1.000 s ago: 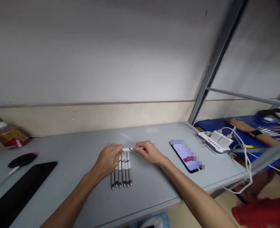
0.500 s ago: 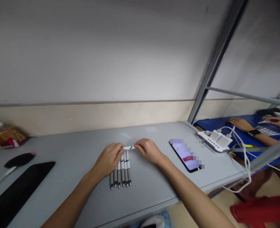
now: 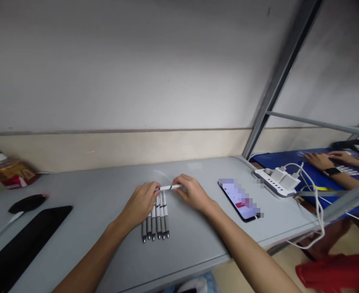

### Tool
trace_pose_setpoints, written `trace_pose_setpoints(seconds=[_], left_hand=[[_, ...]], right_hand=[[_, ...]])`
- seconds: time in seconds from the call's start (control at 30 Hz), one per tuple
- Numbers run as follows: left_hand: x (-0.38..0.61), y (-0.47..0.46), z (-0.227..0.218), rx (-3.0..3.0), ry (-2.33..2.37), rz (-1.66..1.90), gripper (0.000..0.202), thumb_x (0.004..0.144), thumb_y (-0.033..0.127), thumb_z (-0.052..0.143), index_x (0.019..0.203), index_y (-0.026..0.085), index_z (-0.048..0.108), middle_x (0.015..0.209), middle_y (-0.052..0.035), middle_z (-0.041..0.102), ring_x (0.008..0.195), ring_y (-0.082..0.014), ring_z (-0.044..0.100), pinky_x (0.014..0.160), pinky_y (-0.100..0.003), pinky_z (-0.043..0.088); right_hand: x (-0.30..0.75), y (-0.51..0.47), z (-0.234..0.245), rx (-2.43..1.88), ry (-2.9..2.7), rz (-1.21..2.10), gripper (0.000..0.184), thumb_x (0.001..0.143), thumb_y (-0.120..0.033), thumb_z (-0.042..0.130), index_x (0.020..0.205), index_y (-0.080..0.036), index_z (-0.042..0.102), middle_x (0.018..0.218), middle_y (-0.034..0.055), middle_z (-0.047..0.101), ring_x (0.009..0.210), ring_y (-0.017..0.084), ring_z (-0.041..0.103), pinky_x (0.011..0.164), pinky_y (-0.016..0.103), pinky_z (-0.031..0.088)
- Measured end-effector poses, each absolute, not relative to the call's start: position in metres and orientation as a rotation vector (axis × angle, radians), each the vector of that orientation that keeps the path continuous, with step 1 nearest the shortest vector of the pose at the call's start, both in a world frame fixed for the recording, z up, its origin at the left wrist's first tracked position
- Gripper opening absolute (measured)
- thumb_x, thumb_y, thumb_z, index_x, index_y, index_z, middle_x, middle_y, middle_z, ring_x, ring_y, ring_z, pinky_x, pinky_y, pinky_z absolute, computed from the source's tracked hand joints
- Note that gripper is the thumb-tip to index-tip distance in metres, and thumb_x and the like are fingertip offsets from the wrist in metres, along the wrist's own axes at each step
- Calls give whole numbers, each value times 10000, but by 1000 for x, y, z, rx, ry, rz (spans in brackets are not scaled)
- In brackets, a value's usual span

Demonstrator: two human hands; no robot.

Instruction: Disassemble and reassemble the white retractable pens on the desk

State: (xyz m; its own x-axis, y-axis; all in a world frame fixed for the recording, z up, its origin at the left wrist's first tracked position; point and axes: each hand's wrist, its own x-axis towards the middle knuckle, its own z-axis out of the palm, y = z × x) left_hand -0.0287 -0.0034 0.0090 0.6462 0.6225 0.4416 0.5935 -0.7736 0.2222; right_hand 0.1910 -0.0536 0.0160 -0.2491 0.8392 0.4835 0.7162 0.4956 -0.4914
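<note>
A white pen (image 3: 166,187) with a dark band lies crosswise between my two hands, just above the upper ends of a row of pens. My left hand (image 3: 142,203) pinches its left end, fingers closed. At the other end, the fingers and thumb of my right hand (image 3: 192,192) are closed on it too. Several white pens with grey grips (image 3: 158,221) lie side by side on the grey table (image 3: 118,260), their silver tips toward me. My left fingers hide the upper parts of the leftmost ones.
Right of my hands lies a lit phone (image 3: 238,200), then a power strip (image 3: 275,184) with white plugs and cables. A black slab (image 3: 29,244), a black mouse-like object (image 3: 27,203) and a jar (image 3: 13,171) are at left. Another person's hands (image 3: 319,161) work on a blue table.
The pen has risen slightly at its right end, and more of it shows between my hands. My right hand has shifted a little. The co-worker's hands have come closer together.
</note>
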Motion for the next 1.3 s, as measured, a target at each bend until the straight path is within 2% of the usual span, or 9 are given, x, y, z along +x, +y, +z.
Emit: trace_pose_setpoints(seconds=[0.07, 0.17, 0.37, 0.53, 0.6, 0.77, 0.93, 1.03, 1.3], left_hand=[[-28, -4, 11, 2827, 1014, 787, 235, 972, 279, 319, 936, 186, 532, 849, -40, 590, 797, -194, 540, 729, -324, 394], [-27, -6, 13, 2876, 1009, 778, 251, 971, 275, 320, 902, 192, 546, 832, -34, 591, 816, -201, 520, 735, -331, 373], [-24, -11, 13, 2914, 1013, 753, 264, 972, 274, 322, 873, 200, 555, 810, -29, 603, 807, -203, 498, 726, -340, 343], [-20, -15, 14, 2922, 1016, 801, 278, 972, 283, 312, 864, 202, 555, 793, -30, 599, 800, -199, 493, 737, -342, 346], [-19, -17, 15, 2928, 1020, 785, 279, 972, 285, 311, 861, 204, 555, 792, -30, 599, 797, -201, 493, 738, -344, 348], [-16, -19, 15, 2945, 1002, 740, 233, 962, 294, 353, 867, 207, 547, 807, -27, 601, 798, -205, 500, 725, -345, 346], [-16, -18, 13, 2986, 1006, 721, 214, 965, 284, 365, 886, 201, 545, 840, -39, 606, 830, -216, 499, 729, -351, 334], [-17, -17, 12, 2983, 1000, 716, 212, 966, 280, 368, 886, 204, 550, 845, -37, 608, 829, -213, 498, 730, -350, 327], [-15, -18, 10, 2974, 981, 677, 252, 974, 261, 326, 847, 203, 536, 814, -31, 600, 808, -202, 498, 725, -343, 327]], right_hand=[[189, -55, 16, -1279, -2039, 229, 220, 877, -255, 576, 1090, -207, 601, 989, 65, 651, 820, 164, 582, 744, 275, 414], [185, -55, 15, -1280, -2089, 222, 216, 938, -282, 476, 1081, -209, 621, 968, 71, 666, 851, 175, 590, 777, 292, 410], [179, -57, 15, -1330, -2059, 96, 208, 842, -93, 533, 1009, -187, 615, 949, 65, 641, 892, 186, 564, 769, 278, 402], [175, -60, 18, -1288, -2124, 130, 246, 944, -274, 467, 1134, -191, 600, 983, 81, 649, 874, 181, 590, 795, 282, 406], [174, -59, 17, -1279, -2161, 125, 241, 960, -233, 419, 1086, -183, 619, 961, 84, 649, 864, 179, 589, 794, 283, 403], [173, -59, 12, -1275, -2131, 108, 251, 858, -47, 471, 1041, -172, 586, 970, 73, 602, 916, 182, 546, 798, 271, 414], [170, -60, 12, -1247, -2158, 92, 215, 944, -218, 452, 1084, -160, 604, 983, 92, 585, 949, 199, 513, 858, 312, 415], [170, -58, 12, -1249, -2208, 80, 261, 972, -203, 379, 1023, -150, 629, 922, 88, 606, 877, 186, 522, 841, 312, 413], [172, -54, 9, -1246, -2131, 52, 115, 844, -97, 565, 930, -165, 599, 910, 59, 601, 884, 188, 506, 790, 282, 394]])
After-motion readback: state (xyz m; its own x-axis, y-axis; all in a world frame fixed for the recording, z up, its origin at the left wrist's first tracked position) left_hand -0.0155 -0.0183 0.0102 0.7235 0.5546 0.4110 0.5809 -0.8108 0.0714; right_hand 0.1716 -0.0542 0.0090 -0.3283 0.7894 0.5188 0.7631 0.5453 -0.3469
